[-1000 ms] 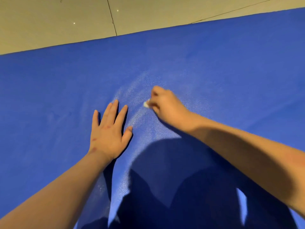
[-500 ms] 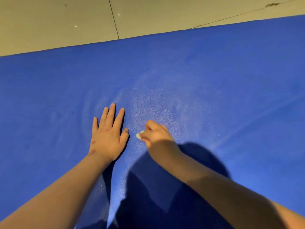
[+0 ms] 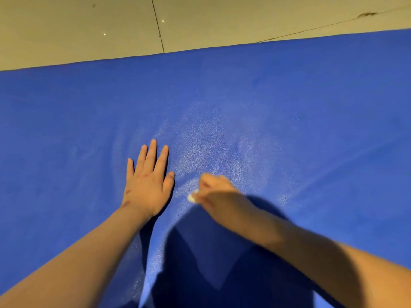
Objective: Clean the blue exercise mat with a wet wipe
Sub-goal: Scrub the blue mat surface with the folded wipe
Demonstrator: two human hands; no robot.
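Right hand [image 3: 214,191]: fingers [image 3: 205,180] curled tight on a wadded wet wipe [image 3: 191,197]. Only a small white nub shows on the thumb side, the rest is hidden in the fist. The hand is blurred, so the exact finger layout can't be read. The wipe looks to be touching the blue mat [image 3: 289,103] right under the fingers.

Left hand [image 3: 148,187]: just left of the wipe, close but apart. Its fingers [image 3: 152,156] are straight and slightly spread, palm flat on the mat, holding nothing. I read it as a brace pinning the mat.

Key relation: the mat lies under and all round the fingers, with its visible edge running left-right across the view. That far edge is well ahead of the fingertips, against the tiled floor [image 3: 89,30].

A pale speckled sheen sits ahead of the right fingertips and between the two hands. Could be wet film or glare, can't tell which. The mat to the right of the right fingers shows much less of it, so probably not wiped yet.

Behind the fingers, toward the body, the person's shadow [image 3: 211,252] covers the mat, so its state there is unreadable.

Judgement:
- The right hand has the wipe, so it makes the stroke.
- There is free room ahead and to the right; leftward the left thumb is in the way.
- Risk: faint ripples around the hands suggest the mat may bunch if the brace lifts.
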